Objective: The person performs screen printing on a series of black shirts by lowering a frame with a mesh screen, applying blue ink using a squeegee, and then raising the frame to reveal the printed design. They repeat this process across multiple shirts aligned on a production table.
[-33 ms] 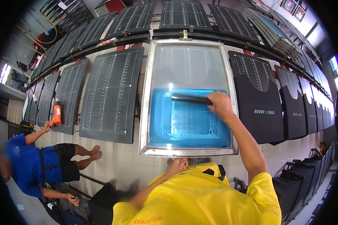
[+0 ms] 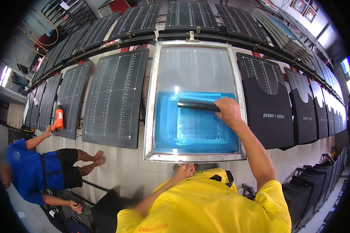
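Note:
My right hand (image 2: 228, 111) is closed round the right end of a dark squeegee (image 2: 198, 104), which lies crosswise on a printing screen. The screen's silver metal frame (image 2: 149, 120) surrounds pale mesh at the far half and a blue coated area (image 2: 165, 132) at the near half. Light blue streaks outline a rectangle on that coating around the squeegee. Just below the frame's near edge, in front of my yellow shirt, my left hand (image 2: 187, 171) has its fingers curled; whether anything is in them is hidden.
Black ruled platens (image 2: 114, 97) stand to the left and along the far side. Dark printed shirts (image 2: 268, 112) cover platens at the right. At the left, a person in blue (image 2: 31, 167) holds an orange heat gun (image 2: 58, 118). Stacked screens (image 2: 283, 33) lie at the far right.
My right hand and the squeegee have shifted very slightly toward me. My left hand stays where it was.

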Available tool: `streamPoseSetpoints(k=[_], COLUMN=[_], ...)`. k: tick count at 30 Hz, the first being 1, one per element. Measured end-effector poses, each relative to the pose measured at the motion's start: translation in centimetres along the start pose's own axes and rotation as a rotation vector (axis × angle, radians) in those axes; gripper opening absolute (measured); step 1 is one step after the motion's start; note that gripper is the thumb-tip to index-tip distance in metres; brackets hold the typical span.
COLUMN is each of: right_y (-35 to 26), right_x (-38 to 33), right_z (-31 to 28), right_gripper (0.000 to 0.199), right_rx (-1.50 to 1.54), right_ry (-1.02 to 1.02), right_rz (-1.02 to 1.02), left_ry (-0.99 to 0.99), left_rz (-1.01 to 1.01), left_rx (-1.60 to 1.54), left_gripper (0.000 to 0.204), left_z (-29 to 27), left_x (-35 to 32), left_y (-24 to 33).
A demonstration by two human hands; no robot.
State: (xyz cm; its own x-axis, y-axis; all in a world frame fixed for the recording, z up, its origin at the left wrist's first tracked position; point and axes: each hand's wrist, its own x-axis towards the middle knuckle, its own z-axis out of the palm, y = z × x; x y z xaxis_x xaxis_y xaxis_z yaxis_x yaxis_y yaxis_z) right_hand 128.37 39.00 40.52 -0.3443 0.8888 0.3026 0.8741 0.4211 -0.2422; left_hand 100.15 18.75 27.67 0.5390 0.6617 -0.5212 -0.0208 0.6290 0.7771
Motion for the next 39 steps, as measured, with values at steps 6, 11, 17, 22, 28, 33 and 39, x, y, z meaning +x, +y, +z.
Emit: streamPoseSetpoints(k=[6,11,17,22,28,33,39], right_y=[-7.2,-10.2,-11.5,-11.7,-7.0,-1.4,0.4], right_x=[-8.9,-13.8,-16.3,-16.8,-18.0,-20.0,-20.3], right_z=[-1.4,-0.8,-0.6,-0.3,-0.1,0.9,3.4], right_gripper=[0.044,0.058,0.066,0.064,0.046,0.040,0.029], right_rx=[-0.026,-0.100,-0.033,0.048,0.189,0.101,0.452], right_ry=[-0.047,-0.133,-0.220,-0.196,0.175,0.331,0.383], right_rz=[-0.045,0.007,0.080,0.120,0.371,0.787,0.970], left_ry=[0.017,0.014,-0.119,-0.119,-0.183,0.293,0.957], left_rz=[-0.039,-0.139,-0.071,-0.107,-0.014,-0.003,0.594], left_rx=[0.042,0.085,0.314,0.324,0.786,0.310,1.085], left_gripper=[0.048,0.049,0.032,0.029,0.032,0.027,0.024], left_z=[0.0,-0.3,-1.1,-1.2,-2.7,-8.7,-15.0], left_x=[-0.5,-0.9,-0.8,-0.8,-4.8,-8.6,-3.7], left_y=[1.1,1.9,3.6,3.5,7.7,14.0,12.0])
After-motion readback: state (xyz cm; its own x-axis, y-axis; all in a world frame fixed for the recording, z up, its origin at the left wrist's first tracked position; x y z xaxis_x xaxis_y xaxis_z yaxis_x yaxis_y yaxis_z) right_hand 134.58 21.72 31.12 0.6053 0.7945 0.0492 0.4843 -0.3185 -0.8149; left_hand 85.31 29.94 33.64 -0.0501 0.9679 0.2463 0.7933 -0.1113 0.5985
